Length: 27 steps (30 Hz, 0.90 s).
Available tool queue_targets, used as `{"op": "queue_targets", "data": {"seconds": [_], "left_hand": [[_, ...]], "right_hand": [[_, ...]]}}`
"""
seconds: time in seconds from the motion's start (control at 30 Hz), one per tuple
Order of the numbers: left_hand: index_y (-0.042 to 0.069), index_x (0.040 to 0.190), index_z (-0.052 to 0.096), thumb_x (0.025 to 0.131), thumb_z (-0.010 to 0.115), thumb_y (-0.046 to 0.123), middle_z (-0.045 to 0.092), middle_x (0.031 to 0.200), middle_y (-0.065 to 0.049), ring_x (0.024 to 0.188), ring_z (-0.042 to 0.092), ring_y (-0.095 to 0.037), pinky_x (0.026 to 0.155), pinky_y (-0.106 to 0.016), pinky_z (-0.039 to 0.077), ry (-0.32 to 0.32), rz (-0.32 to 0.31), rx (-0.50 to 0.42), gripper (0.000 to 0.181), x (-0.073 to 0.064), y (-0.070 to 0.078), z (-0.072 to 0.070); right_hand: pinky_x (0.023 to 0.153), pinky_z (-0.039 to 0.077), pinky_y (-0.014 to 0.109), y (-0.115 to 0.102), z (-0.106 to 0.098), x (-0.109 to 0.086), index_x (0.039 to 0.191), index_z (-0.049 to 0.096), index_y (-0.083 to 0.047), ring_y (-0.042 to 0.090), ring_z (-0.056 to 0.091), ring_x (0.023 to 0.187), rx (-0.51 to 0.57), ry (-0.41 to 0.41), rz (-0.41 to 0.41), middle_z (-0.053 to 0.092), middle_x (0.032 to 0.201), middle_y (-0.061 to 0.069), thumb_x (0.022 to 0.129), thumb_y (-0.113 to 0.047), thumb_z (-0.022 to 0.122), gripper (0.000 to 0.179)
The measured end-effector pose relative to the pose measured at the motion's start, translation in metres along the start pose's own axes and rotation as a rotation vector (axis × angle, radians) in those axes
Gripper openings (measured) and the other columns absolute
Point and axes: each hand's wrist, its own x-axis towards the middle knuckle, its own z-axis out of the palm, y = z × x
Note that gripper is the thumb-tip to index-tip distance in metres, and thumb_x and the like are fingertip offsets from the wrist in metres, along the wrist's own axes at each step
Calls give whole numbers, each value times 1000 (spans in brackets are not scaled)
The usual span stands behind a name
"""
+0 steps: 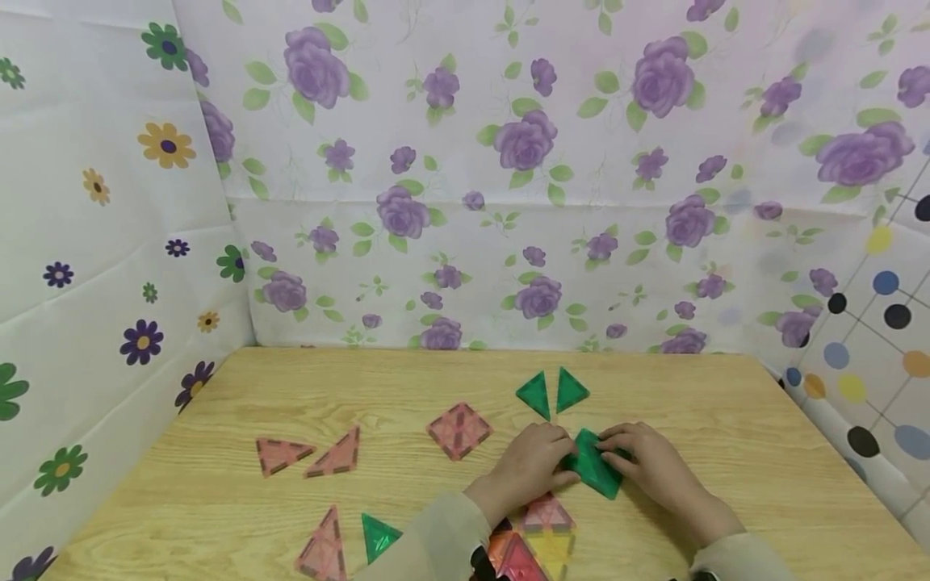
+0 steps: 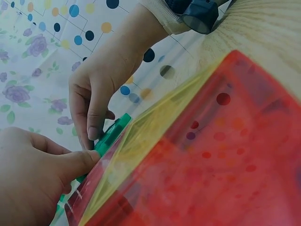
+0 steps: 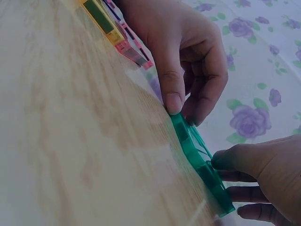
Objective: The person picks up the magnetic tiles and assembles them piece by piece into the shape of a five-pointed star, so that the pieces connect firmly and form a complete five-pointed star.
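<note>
- A green translucent plastic panel with slanted edges (image 1: 600, 474) is located over the light wood-grain tabletop (image 1: 697, 403), between the two hands; whether it is fully seated cannot be told.
- The panel's left edge is pinched between the thumb and fingers of the left hand (image 1: 534, 461); the grip is closed to about the panel's thickness.
- The panel's right side is pinched by the right hand (image 1: 649, 460), with the thumb and fingertips drawn together on it.
- A multicoloured assembly of red, orange, yellow and pink translucent plastic tiles (image 1: 550, 549) is positioned nearer the wearer than the panel, slightly to its left.
- Two separate green translucent triangular tiles (image 1: 534, 394) (image 1: 571, 389) are placed just beyond the panel.
- A pink translucent plastic diamond (image 1: 459, 432) is set to the panel's left.
- Two pink translucent triangular tiles (image 1: 282, 455) (image 1: 340, 454) are laid well to the panel's left.
- A third pink triangle (image 1: 323, 549) and a loose green triangle (image 1: 378, 536) are found left of the panel, nearer the wearer.
- A purple-flowered white cloth (image 1: 472, 242) is hung behind the panel.
</note>
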Motion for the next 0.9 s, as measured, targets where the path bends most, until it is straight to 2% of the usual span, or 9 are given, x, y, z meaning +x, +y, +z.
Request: {"op": "queue_targets", "data": {"seconds": [0.2,0.3,0.53,0.73,0.9], "left_hand": [[21,108,67,87,67,45,67,104,9,96,60,-7,82,-19,46,-47,-49,-18,32,0,1,-3],[21,113,65,87,66,48,67,106,8,97,60,-7,84,-20,47,-72,-88,-13,38,3,4,-7],[20,119,65,86,67,48,68,109,6,99,63,-9,90,-22,50,-51,-139,11,43,12,6,-29],[20,121,64,86,68,46,67,114,4,107,61,-12,94,-23,50,-7,-238,-56,43,14,-6,-49],[19,122,63,85,70,44,62,118,0,110,59,-16,94,-25,50,11,-312,-93,45,15,-22,-57]], "right_hand": [[88,52,45,-2,0,3,99,74,-12,24,63,101,4,3,16,69,107,1,86,-14,71,14],[85,53,43,-2,-2,5,99,74,-12,24,64,100,23,-23,28,69,106,1,86,-15,71,14],[75,56,39,-3,-16,14,105,72,-10,25,65,95,93,-114,77,69,107,8,89,-17,68,18],[76,56,43,-6,-25,25,112,70,-8,31,63,101,92,-114,62,67,114,12,91,-19,66,24],[76,56,45,-10,-32,36,115,68,-7,34,63,102,48,-87,26,65,118,15,90,-20,67,29]]}}
